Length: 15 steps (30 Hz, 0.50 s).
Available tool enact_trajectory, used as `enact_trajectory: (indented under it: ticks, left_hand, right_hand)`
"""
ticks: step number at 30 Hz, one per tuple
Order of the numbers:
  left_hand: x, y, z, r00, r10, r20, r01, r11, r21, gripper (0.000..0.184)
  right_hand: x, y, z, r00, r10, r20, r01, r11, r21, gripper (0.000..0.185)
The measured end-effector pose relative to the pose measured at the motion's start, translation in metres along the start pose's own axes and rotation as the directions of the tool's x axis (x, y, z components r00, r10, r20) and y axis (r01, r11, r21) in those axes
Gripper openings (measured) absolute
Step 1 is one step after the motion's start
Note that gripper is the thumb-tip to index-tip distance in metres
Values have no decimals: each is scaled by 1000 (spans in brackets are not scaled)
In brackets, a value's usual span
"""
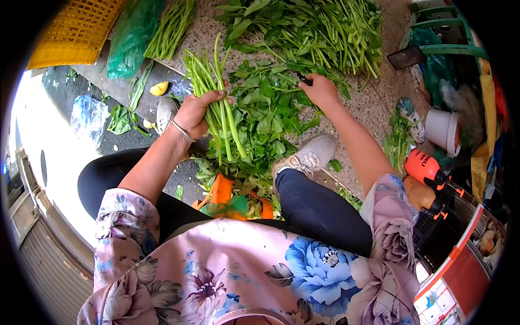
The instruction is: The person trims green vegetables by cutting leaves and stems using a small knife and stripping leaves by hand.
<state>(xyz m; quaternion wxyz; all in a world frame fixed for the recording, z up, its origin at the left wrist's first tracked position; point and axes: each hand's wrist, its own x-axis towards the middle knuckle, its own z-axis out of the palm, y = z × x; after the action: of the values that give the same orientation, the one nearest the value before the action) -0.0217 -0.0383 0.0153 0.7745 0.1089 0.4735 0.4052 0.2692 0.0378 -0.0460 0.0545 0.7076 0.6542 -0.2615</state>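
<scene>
My left hand (196,112) is closed around a small bunch of leafy-green stems (230,127), mostly bare stalks, held above a heap of loose leaves (265,100). My right hand (320,91) grips a small black-handled tool (305,80) beside the heap. Its far end is lost among the leaves, so I cannot tell its kind. Just beyond that hand lies a large pile of long-stemmed greens (325,32). Trimmed stems (172,27) rest in a bundle at the upper left.
A yellow plastic crate (78,32) and a green plastic bag (132,40) lie at the upper left. My shoes (314,151) flank the leaf heap. On the right are a phone-like dark slab (406,57), a white tub (441,130) and a red spray bottle (423,165).
</scene>
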Motion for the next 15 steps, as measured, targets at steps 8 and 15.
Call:
enact_trajectory:
  ticks: [8,15]
  left_hand:
    - [8,-4,8,991,-134,8,134,987,-86,13]
    - [-2,-16,28,984,-143,-108,139,989,-43,16]
  right_hand:
    - [-44,-20,-6,866,-109,488,-313,642,700,17]
    - [-111,-65,-6,849,-346,398,-244,412,878,16]
